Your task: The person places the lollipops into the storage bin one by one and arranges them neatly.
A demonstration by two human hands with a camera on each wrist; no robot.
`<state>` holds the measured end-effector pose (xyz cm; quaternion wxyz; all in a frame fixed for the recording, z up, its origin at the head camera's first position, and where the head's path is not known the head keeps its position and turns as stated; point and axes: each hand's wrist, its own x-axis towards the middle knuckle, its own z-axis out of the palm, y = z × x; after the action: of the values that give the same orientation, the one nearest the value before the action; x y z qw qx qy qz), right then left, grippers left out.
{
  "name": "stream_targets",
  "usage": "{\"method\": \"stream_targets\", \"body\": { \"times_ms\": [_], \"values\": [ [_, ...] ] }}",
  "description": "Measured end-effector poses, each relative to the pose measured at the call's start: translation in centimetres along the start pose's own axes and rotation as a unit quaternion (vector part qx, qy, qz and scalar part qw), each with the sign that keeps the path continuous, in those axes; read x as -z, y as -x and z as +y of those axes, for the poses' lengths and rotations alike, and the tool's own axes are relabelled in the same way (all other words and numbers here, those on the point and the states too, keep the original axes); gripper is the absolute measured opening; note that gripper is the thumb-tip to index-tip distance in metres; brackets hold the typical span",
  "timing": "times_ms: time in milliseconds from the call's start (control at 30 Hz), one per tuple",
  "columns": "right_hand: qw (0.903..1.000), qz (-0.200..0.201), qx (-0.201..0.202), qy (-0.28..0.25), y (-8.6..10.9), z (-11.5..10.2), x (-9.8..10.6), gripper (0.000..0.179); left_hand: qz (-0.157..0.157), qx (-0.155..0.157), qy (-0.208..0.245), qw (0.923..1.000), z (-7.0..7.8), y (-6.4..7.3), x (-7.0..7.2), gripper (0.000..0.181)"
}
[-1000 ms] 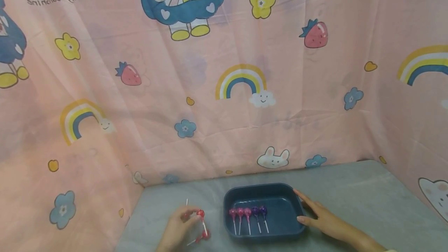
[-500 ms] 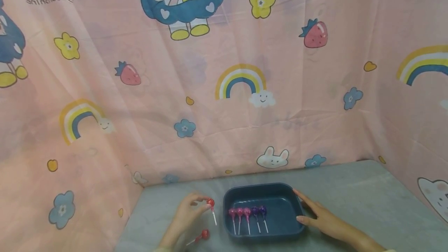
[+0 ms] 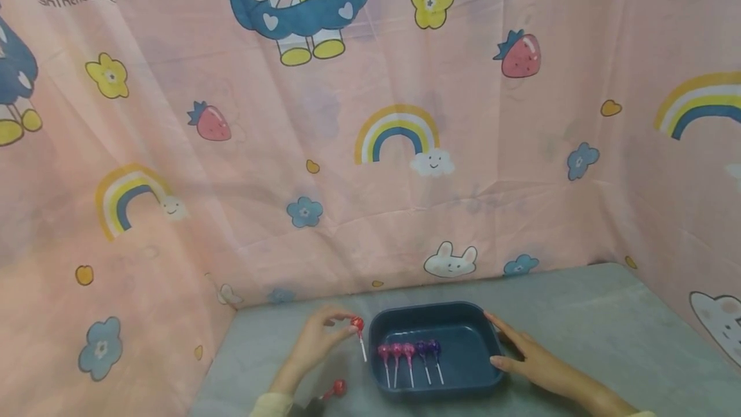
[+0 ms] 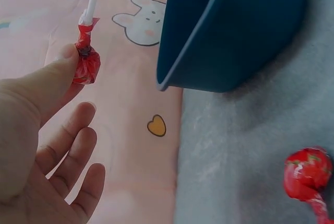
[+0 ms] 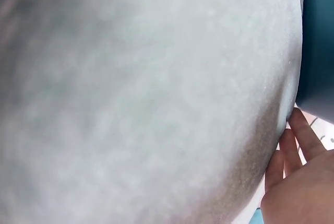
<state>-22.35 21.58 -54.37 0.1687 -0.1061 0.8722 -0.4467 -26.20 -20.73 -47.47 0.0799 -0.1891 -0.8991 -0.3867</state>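
Note:
My left hand point(image 3: 318, 338) pinches a red-wrapped lollipop point(image 3: 357, 325) by its candy head, between thumb and index finger, just left of the dark blue plastic box point(image 3: 434, 391). In the head view the lollipop's white stick points down; the other fingers are loosely bent. Inside the box, pink lollipops point(image 3: 396, 349) and purple lollipops point(image 3: 434, 347) stand in a row, sticks toward me. Another red lollipop point(image 3: 339, 387) lies on the table below my left hand, its stick partly hidden by the wrist. My right hand point(image 3: 529, 359) rests against the box's right end with outstretched fingers, thumb at the rim.
A grey cloth-covered table point(image 3: 579, 320) carries everything. Behind and at the sides hangs a pink printed curtain point(image 3: 370, 230) with rainbows, flowers and strawberries. The right part of the box's floor point(image 3: 466, 356) is bare.
My left hand lifts a red lollipop off the table, away from the other red one, and carries it up and right to the box's left side. The right hand keeps its place.

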Motion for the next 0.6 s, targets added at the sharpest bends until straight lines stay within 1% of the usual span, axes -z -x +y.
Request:
{"method": "stream_targets", "body": {
  "times_ms": [133, 233, 333, 367, 600],
  "values": [
    [0.9998, 0.005, 0.015, 0.01, 0.1, 0.0, 0.1, 0.076, -0.008, -0.005, 0.007, 0.9999, 0.5, -0.6, 0.0, 0.028],
    [1.0, 0.004, 0.001, 0.008, 0.2, -0.1, 0.0, 0.076, -0.019, -0.009, 0.018, 0.9996, 0.6, -1.1, 0.0, 0.029],
    [0.9999, 0.003, -0.009, 0.004, 0.1, -0.1, -0.1, 0.076, -0.029, -0.024, 0.019, 0.9991, 0.5, -1.6, -0.1, 0.031],
    [0.9998, 0.003, -0.018, -0.001, 0.1, -0.1, -0.1, 0.077, -0.033, -0.028, 0.019, 0.9989, 0.5, -1.7, -0.2, 0.03],
    [0.9999, 0.008, 0.002, 0.008, 0.0, 0.2, 0.1, 0.076, -0.042, -0.06, 0.011, 0.9972, 0.9, -2.7, -0.9, 0.027]
  ]
}}
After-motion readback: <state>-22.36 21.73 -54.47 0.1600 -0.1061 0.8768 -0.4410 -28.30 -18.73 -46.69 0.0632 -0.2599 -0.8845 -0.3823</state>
